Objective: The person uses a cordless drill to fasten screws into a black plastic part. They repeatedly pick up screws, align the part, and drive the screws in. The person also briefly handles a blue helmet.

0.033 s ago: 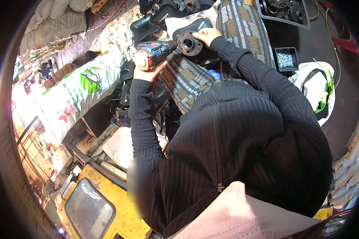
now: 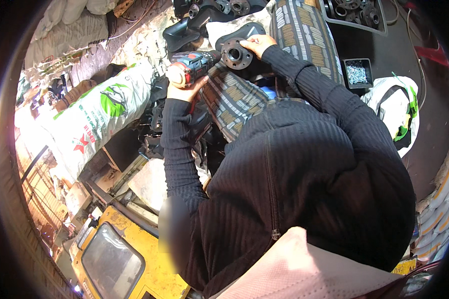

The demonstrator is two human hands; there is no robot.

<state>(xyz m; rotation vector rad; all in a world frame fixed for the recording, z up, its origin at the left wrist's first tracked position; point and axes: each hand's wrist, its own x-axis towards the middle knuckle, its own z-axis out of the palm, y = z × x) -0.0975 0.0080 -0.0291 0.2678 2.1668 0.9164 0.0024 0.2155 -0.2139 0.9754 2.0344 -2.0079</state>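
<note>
My left hand (image 2: 187,91) is closed round a blue, red and black cordless drill (image 2: 194,67), whose front end points right. The drill's nose meets the left edge of a dark round flange (image 2: 237,56) with a central hole and small holes around it. With fingers bent on the flange's upper right rim, my right hand (image 2: 260,44) grips it. Behind the flange shows a dark, smooth-edged part (image 2: 247,31), lying over a white cloth on my lap; whether the two are joined is hidden. Patterned trousers (image 2: 234,102) cover my legs under the work.
Several similar black parts (image 2: 184,32) lie beyond my legs. At the far right are a bin (image 2: 384,25) of flanges, a small black tray (image 2: 368,79) of screws and a white bag (image 2: 406,109). A large filled sack (image 2: 105,114) and a yellow machine (image 2: 154,254) stand left.
</note>
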